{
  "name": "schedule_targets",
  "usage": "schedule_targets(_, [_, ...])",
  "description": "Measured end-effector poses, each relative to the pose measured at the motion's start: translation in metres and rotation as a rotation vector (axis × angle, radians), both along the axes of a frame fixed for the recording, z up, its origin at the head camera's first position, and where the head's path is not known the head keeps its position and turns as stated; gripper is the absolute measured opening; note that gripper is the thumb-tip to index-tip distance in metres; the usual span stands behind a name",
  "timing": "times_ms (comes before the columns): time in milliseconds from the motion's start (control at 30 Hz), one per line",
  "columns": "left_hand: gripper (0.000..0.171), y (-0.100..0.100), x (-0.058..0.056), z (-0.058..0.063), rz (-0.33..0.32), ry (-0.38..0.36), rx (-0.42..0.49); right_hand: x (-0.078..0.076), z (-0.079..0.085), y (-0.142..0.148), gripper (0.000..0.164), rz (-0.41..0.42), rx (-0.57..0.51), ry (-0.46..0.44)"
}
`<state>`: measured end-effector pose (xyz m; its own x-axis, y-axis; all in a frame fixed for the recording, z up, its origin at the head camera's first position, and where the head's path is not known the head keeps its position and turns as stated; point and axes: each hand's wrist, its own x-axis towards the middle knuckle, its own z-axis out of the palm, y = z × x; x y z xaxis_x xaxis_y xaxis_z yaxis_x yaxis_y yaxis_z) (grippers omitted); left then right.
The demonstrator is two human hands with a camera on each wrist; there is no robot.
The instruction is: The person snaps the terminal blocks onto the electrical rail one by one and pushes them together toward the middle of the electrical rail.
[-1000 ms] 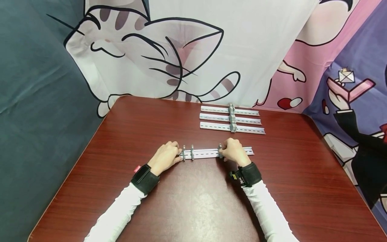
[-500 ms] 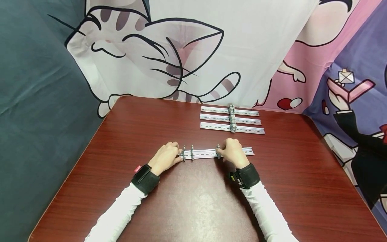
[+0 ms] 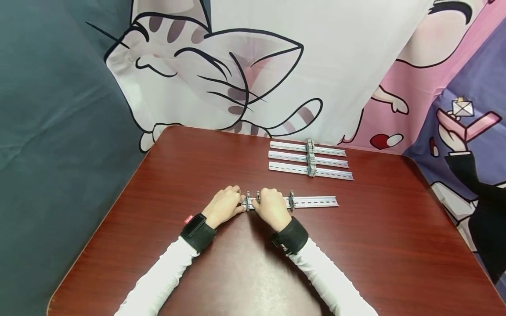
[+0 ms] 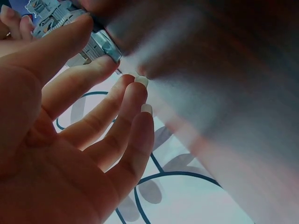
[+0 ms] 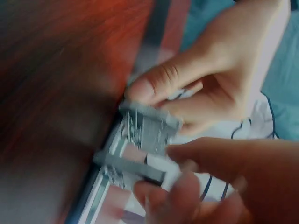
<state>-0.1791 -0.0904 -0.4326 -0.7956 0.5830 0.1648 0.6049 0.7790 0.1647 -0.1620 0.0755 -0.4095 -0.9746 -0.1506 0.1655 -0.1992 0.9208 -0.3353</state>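
Observation:
A slotted metal DIN rail (image 3: 316, 201) lies across the table in the head view, with three upright grey clips on it. My left hand (image 3: 224, 207) holds its left end between thumb and forefinger, beside the first clip (image 5: 152, 122); the other fingers are spread in the left wrist view. My right hand (image 3: 272, 210) is at the second clip (image 5: 128, 165). Its blurred fingers stand apart around that clip's end in the right wrist view, with a gap showing. Right of this hand stands the third clip (image 3: 291, 200), untouched.
Three more rails (image 3: 288, 167) lie parallel at the back, bridged by a row of grey clips (image 3: 311, 160). Behind the brown table (image 3: 178, 162) hangs a printed cloth (image 3: 348, 57); teal cloth (image 3: 47, 153) is on the left.
My right hand slid the third clip slightly left, let go of it and moved left to the second clip. My left hand keeps its hold. The head view has shifted a little.

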Motion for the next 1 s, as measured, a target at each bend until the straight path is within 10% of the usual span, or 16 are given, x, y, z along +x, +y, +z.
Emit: schedule_targets(1000, [0.014, 0.002, 0.0, 0.003, 0.023, -0.037, -0.065, -0.01, -0.004, 0.03, 0.037, -0.146, 0.046, -0.085])
